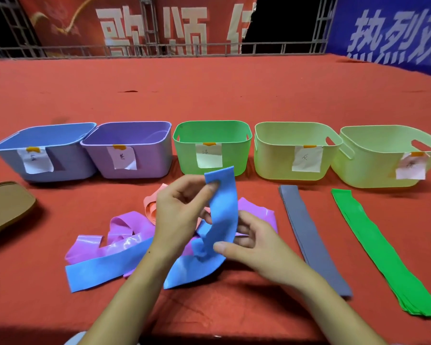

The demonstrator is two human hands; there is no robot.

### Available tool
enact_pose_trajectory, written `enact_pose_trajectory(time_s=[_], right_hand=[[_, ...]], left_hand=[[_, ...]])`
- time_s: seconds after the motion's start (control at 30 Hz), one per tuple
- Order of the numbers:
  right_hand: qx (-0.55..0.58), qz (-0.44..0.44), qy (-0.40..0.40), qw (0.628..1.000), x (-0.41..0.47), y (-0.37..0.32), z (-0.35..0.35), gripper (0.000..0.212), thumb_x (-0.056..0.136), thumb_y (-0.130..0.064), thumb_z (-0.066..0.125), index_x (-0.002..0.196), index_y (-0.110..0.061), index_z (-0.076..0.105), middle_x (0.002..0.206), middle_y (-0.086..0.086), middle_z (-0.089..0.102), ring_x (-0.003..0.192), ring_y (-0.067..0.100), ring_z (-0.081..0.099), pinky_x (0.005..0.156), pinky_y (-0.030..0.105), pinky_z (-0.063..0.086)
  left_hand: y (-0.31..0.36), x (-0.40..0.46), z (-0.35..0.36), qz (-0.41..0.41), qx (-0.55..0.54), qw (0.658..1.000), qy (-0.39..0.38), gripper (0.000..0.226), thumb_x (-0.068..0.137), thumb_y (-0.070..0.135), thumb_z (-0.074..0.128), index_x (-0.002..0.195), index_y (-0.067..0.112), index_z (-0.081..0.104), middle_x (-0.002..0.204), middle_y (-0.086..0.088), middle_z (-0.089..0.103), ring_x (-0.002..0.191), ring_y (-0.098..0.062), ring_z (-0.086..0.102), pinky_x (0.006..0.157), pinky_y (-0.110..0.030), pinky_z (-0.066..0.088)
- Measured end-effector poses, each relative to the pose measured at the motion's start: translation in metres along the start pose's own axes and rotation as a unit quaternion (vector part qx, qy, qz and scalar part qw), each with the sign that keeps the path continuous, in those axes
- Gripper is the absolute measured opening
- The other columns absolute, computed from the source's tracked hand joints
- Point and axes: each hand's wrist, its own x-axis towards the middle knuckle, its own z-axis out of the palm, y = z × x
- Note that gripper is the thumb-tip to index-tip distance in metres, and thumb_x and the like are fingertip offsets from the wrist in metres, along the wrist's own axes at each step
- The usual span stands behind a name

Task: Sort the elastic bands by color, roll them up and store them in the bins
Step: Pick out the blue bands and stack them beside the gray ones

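Both hands work above a loose pile of bands in the middle of the red cloth (209, 95). The left hand (177, 207) pinches the upper end of a blue band (223, 207) between thumb and fingers and holds it raised, so the band stands up in front of the green bin (234, 135). The right hand (249, 245) grips the same blue band lower down, with the thumb on its front side, and the lower end of the band bends down onto the pile. Under the hands lie purple bands (125, 232), tangled and shiny, and a pink band (151, 207) shows behind the left hand. A second blue band (105, 267) lies flat at the near left side of the pile, partly over the purple ones. To the right of the pile, a stack of grey bands (309, 235) lies straight on the cloth, and a stack of green bands (383, 250) lies beside it, further right. Five bins stand in a row behind the bands: a blue bin (67, 168), a purple bin (154, 160), the green bin, and two pale yellow-green bins (274, 160) (368, 170). Each bin has a paper label (208, 155) taped on its front wall; the writing is too small to read. At the left edge lies a brown flat object (5, 207).
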Motion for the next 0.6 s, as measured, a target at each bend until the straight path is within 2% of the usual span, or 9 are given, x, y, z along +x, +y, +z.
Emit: enact_pose_trajectory(time_s=[0.1, 0.23, 0.3, 0.4, 0.5, 0.6], right_hand=[[0.020, -0.006, 0.018, 1.000, 0.000, -0.001, 0.002, 0.042, 0.095, -0.007, 0.075, 0.134, -0.018, 0.062, 0.126, 0.007, 0.075, 0.112, 0.030, 0.075, 0.098, 0.048, 0.060], [0.089, 0.011, 0.007, 0.996, -0.001, -0.005, -0.001, 0.045, 0.092, -0.012, 0.074, 0.135, -0.018, 0.063, 0.118, 0.023, 0.073, 0.101, 0.044, 0.073, 0.084, 0.048, 0.055], [0.095, 0.013, 0.001, 0.995, -0.002, -0.008, -0.003, 0.045, 0.090, -0.013, 0.075, 0.134, -0.019, 0.065, 0.115, 0.022, 0.074, 0.096, 0.040, 0.073, 0.077, 0.041, 0.061], [0.106, 0.046, -0.004, 0.993, -0.002, -0.010, -0.002, 0.043, 0.090, -0.011, 0.077, 0.131, -0.016, 0.065, 0.103, 0.012, 0.076, 0.087, 0.033, 0.075, 0.066, 0.039, 0.064], [0.047, 0.072, 0.005, 0.996, -0.001, -0.002, -0.004, 0.035, 0.095, -0.005, 0.076, 0.127, -0.017, 0.067, 0.096, 0.006, 0.072, 0.085, 0.028, 0.074, 0.075, 0.046, 0.066], [-0.057, 0.056, 0.054, 0.995, 0.002, 0.006, -0.013, 0.029, 0.095, -0.009, 0.076, 0.122, -0.019, 0.069, 0.101, 0.006, 0.075, 0.085, 0.023, 0.076, 0.085, 0.053, 0.064]], left_hand=[[0.003, 0.002, -0.003, -0.014, -0.015, 0.999, 0.047, 0.016, 0.096, 0.009, 0.077, 0.081, 0.013, 0.072, 0.065, 0.002, 0.060, 0.059, -0.014, 0.054, 0.052, -0.030, 0.051], [0.006, 0.004, -0.003, -0.034, -0.037, 0.996, 0.067, 0.019, 0.099, 0.005, 0.072, 0.082, 0.013, 0.067, 0.056, 0.016, 0.054, 0.053, -0.003, 0.051, 0.048, -0.020, 0.046], [0.005, 0.005, -0.006, -0.037, -0.036, 0.996, 0.076, 0.016, 0.099, 0.006, 0.073, 0.085, 0.011, 0.068, 0.057, 0.015, 0.058, 0.055, -0.003, 0.055, 0.049, -0.020, 0.047], [0.005, 0.007, -0.013, -0.053, -0.022, 0.997, 0.060, 0.007, 0.098, 0.010, 0.075, 0.092, 0.008, 0.072, 0.067, 0.001, 0.069, 0.062, -0.013, 0.067, 0.051, -0.028, 0.055], [0.002, 0.011, -0.022, -0.094, -0.018, 0.995, 0.036, 0.008, 0.101, 0.011, 0.071, 0.099, 0.005, 0.067, 0.072, -0.010, 0.074, 0.054, -0.019, 0.068, 0.044, -0.030, 0.054], [-0.003, 0.021, -0.038, -0.097, 0.019, 0.994, 0.046, 0.013, 0.102, 0.013, 0.071, 0.102, 0.004, 0.062, 0.071, -0.013, 0.066, 0.052, -0.023, 0.056, 0.043, -0.028, 0.049]])
